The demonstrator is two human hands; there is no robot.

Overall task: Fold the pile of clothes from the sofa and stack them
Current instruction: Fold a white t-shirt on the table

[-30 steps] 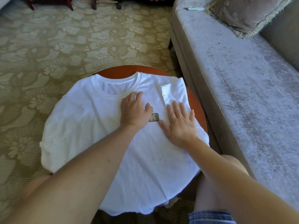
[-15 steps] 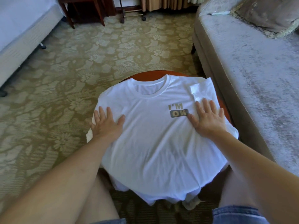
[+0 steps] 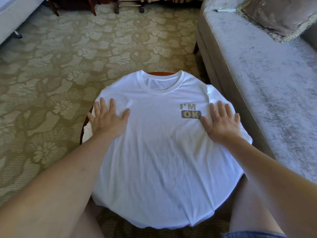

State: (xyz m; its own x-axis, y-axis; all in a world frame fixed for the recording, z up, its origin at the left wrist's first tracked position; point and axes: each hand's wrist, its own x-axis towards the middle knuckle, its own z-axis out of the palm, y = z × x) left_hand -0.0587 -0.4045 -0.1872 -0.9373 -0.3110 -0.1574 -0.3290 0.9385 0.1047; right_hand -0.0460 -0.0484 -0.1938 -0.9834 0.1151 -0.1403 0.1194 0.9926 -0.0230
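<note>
Both hands lie flat with fingers spread, holding nothing: the left hand (image 3: 108, 120) presses the shirt's left edge, the right hand (image 3: 221, 123) presses its right side, thumb touching the grey "OK" print (image 3: 190, 114). The white shirt (image 3: 159, 152) is spread face up over a small round counter (image 3: 82, 133), collar away from the person, hem draping off the near edge; only slivers of red-brown wood show at the left and behind the collar. Bare knees sit under the near edge. A grey sofa (image 3: 257, 83) stands just beside the counter on the right, with a cushion (image 3: 277, 14) at its far end. Patterned carpet (image 3: 68, 66) surrounds the rest, and a bed corner (image 3: 15, 16) shows far left.
</note>
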